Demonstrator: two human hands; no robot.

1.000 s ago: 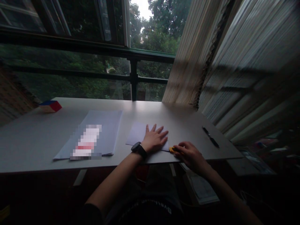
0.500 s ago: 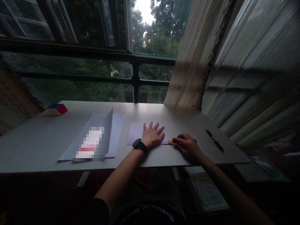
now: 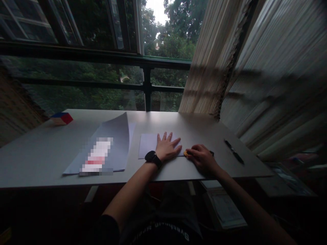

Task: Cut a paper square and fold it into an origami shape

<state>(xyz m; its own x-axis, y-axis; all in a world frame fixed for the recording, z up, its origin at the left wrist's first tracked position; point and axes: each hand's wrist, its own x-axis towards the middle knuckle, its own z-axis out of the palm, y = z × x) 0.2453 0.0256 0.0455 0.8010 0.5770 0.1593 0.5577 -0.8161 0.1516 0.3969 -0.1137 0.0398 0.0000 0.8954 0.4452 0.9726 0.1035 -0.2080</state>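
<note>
Head view: the small white rectangular paper (image 3: 147, 145) lies flat on the white tabletop (image 3: 201, 131), near its middle. The bare left hand (image 3: 168, 149), wearing a round black wristwatch (image 3: 150, 156), is palm-down on the paper's right part, fingers spread wide, gripping nothing. The right hand (image 3: 204, 159) has its fingers closed around a yellow-and-black handheld tool (image 3: 186, 153), probably a cutter; yellow end points left, at or just beside the paper's near right corner. Contact and blade: can't tell, too small.

Step in hand, my read: left braces the paper, right works the tool at its edge. Next move calls for firm left pressure, paper flat, left fingertips clear of the tool end.

Around: larger white paper sheets (image 3: 114, 131) to the left, far right corner curled up; red-and-blue block (image 3: 63, 118) far left; slim black pen (image 3: 233, 151) to the right, well apart from both hands.
</note>
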